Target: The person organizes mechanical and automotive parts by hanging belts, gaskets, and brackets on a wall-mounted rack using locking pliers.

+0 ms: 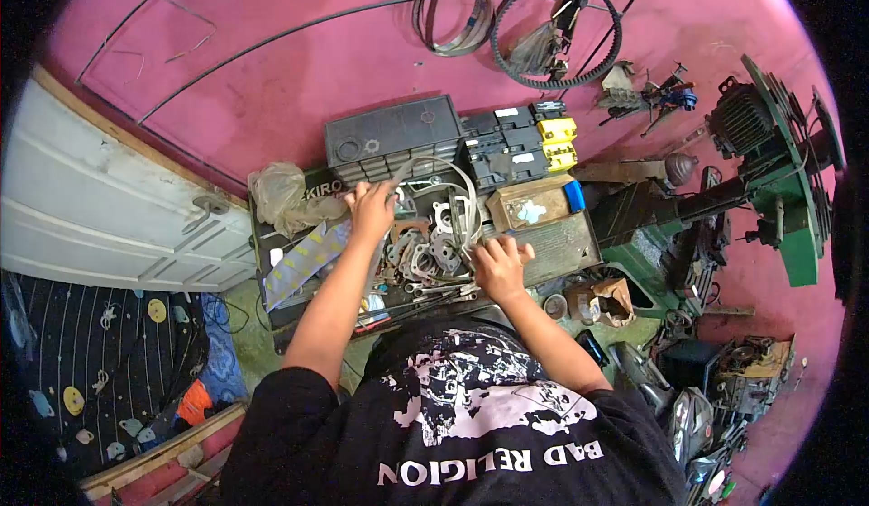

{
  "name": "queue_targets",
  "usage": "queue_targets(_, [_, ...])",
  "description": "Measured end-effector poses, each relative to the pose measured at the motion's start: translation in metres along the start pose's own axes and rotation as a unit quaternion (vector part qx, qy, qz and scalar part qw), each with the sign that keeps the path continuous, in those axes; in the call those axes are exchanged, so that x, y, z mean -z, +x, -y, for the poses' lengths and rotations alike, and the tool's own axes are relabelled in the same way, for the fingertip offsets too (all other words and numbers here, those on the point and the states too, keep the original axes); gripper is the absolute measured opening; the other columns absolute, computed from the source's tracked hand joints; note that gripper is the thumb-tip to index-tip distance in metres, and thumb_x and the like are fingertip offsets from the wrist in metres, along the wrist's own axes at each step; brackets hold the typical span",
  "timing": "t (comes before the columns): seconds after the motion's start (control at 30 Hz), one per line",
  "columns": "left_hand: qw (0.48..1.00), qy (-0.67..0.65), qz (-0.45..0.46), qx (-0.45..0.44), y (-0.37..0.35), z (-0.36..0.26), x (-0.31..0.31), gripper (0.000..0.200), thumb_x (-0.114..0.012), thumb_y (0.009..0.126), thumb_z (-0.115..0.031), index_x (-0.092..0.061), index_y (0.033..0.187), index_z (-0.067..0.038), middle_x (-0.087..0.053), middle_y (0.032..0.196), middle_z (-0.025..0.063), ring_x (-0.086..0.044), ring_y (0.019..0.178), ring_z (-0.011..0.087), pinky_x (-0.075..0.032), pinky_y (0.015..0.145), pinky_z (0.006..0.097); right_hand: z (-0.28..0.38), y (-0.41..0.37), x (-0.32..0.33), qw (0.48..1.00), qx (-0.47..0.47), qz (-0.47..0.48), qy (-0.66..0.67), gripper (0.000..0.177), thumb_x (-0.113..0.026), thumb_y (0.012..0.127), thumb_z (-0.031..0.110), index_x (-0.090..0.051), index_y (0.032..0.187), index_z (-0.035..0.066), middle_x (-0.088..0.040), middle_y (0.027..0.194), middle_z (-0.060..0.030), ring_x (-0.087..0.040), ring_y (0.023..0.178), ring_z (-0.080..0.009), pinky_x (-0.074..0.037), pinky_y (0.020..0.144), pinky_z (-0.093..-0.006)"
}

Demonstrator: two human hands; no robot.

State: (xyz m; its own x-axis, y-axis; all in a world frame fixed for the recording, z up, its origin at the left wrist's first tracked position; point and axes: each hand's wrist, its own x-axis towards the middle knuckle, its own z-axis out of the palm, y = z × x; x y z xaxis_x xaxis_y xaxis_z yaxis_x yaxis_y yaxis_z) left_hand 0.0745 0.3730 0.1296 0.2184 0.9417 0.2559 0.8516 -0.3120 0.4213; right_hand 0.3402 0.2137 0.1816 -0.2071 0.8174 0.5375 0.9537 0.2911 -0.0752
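Observation:
A long, thin grey strip (463, 173), bent into a loop, arches over a pile of flat metal gaskets (441, 248) on the workbench. My left hand (369, 211) is closed around one part of it, at the left of the pile. At the right, my right hand (500, 268) has its fingers curled where the strip comes down, and seems to grip it. Exactly what the strip is, I cannot make out. Several wrenches (434, 290) lie at the near side of the gaskets, between my forearms.
Behind the pile stand a black battery-like case (394, 132) and black-and-yellow boxes (511, 147). An open cardboard box (534, 205) sits right of them. Plastic bags (291, 196) lie at the left. A green drill press (778, 194) stands at the right by the pink wall.

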Motion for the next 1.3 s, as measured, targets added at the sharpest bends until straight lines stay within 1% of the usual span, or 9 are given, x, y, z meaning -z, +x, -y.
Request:
queue_targets(0.07, [0.995, -0.027, -0.084, -0.039, -0.002, -0.013, 0.005, 0.027, -0.078, 0.082, -0.016, -0.069, 0.108, -0.018, -0.072, 0.097, 0.0002, -0.057, 0.104, 0.0256, -0.035, 0.088, 0.0447, -0.014, -0.003, 0.011, 0.999, -0.008, -0.047, -0.009, 0.023, -0.074, 0.073, 0.019, -0.072, 0.096, 0.024, -0.055, 0.084, 0.0038, -0.056, 0.093, -0.0209, -0.026, 0.082, -0.0475])
queue_targets(0.27, [0.964, -0.074, -0.252, -0.043, 0.014, -0.059, 0.034, 0.022, -0.079, 0.079, -0.011, -0.07, 0.099, -0.014, -0.071, 0.095, 0.0013, -0.06, 0.098, 0.0249, -0.035, 0.09, 0.0425, -0.05, 0.026, 0.054, 0.988, -0.02, -0.151, -0.029, 0.029, -0.074, 0.075, 0.015, -0.076, 0.101, 0.026, -0.056, 0.081, 0.0066, -0.055, 0.091, -0.0209, -0.028, 0.084, -0.0478])
queue_targets(0.53, [0.87, -0.008, -0.469, -0.15, 0.04, -0.133, 0.188, 0.021, -0.086, 0.077, -0.017, -0.072, 0.092, -0.013, -0.072, 0.09, -0.0031, -0.061, 0.097, 0.0238, -0.035, 0.096, 0.0435, -0.095, 0.121, 0.129, 0.94, -0.008, -0.334, -0.064, 0.028, -0.076, 0.072, 0.01, -0.078, 0.092, 0.03, -0.06, 0.081, 0.0096, -0.051, 0.096, -0.0189, -0.026, 0.089, -0.0405])
queue_targets(0.6, [0.849, 0.052, -0.495, -0.176, 0.057, -0.15, 0.23, 0.025, -0.091, 0.07, -0.02, -0.073, 0.087, -0.019, -0.071, 0.088, -0.0071, -0.059, 0.096, 0.0218, -0.032, 0.093, 0.0437, -0.107, 0.159, 0.146, 0.924, 0.002, -0.374, -0.075, 0.027, -0.077, 0.073, 0.011, -0.078, 0.094, 0.03, -0.061, 0.081, 0.0096, -0.051, 0.096, -0.0196, -0.027, 0.089, -0.0404])
queue_targets(0.73, [0.839, 0.127, -0.506, -0.154, 0.11, -0.179, 0.281, 0.02, -0.088, 0.074, -0.032, -0.074, 0.081, -0.02, -0.072, 0.087, -0.0075, -0.059, 0.099, 0.0222, -0.033, 0.096, 0.0427, -0.134, 0.247, 0.158, 0.935, -0.024, -0.351, -0.039, 0.021, -0.076, 0.079, 0.019, -0.077, 0.095, 0.031, -0.066, 0.089, 0.0108, -0.054, 0.099, -0.021, -0.03, 0.088, -0.0437])
queue_targets(0.87, [0.871, 0.144, -0.454, -0.124, 0.158, -0.158, 0.26, 0.02, -0.084, 0.075, -0.036, -0.073, 0.078, -0.02, -0.069, 0.085, -0.0067, -0.055, 0.104, 0.022, -0.029, 0.095, 0.0477, -0.155, 0.299, 0.123, 0.964, -0.064, -0.243, -0.082, 0.013, -0.073, 0.083, 0.035, -0.077, 0.095, 0.032, -0.069, 0.095, 0.0123, -0.056, 0.104, -0.0198, -0.028, 0.088, -0.0507])
queue_targets(0.97, [0.893, 0.154, -0.414, -0.092, 0.162, -0.129, 0.218, 0.02, -0.084, 0.075, -0.035, -0.073, 0.079, -0.019, -0.068, 0.085, -0.0053, -0.055, 0.103, 0.0228, -0.029, 0.092, 0.0494, -0.157, 0.294, 0.084, 0.978, -0.049, -0.175, -0.101, 0.013, -0.075, 0.08, 0.031, -0.077, 0.093, 0.031, -0.068, 0.096, 0.0125, -0.056, 0.104, -0.0185, -0.029, 0.091, -0.0515])
queue_targets(1.1, [0.904, 0.152, -0.395, -0.058, 0.145, -0.122, 0.189, 0.019, -0.083, 0.076, -0.034, -0.073, 0.082, -0.018, -0.067, 0.088, -0.005, -0.055, 0.103, 0.0231, -0.029, 0.092, 0.051, -0.159, 0.279, 0.053, 0.977, -0.03, -0.193, -0.086, 0.015, -0.07, 0.083, 0.025, -0.077, 0.096, 0.03, -0.066, 0.094, 0.0105, -0.055, 0.105, -0.0189, -0.028, 0.091, -0.0509])
queue_targets(1.3, [0.921, 0.167, -0.35, -0.032, 0.127, -0.124, 0.176, 0.039, -0.077, 0.081, -0.032, -0.07, 0.119, -0.023, -0.066, 0.126, -0.011, -0.049, 0.114, 0.0224, -0.028, 0.096, 0.0511, -0.157, 0.262, 0.036, 0.975, -0.038, -0.183, -0.122, 0.036, -0.071, 0.085, 0.029, -0.069, 0.121, 0.031, -0.068, 0.119, 0.0141, -0.056, 0.109, -0.0181, -0.028, 0.093, -0.0502])
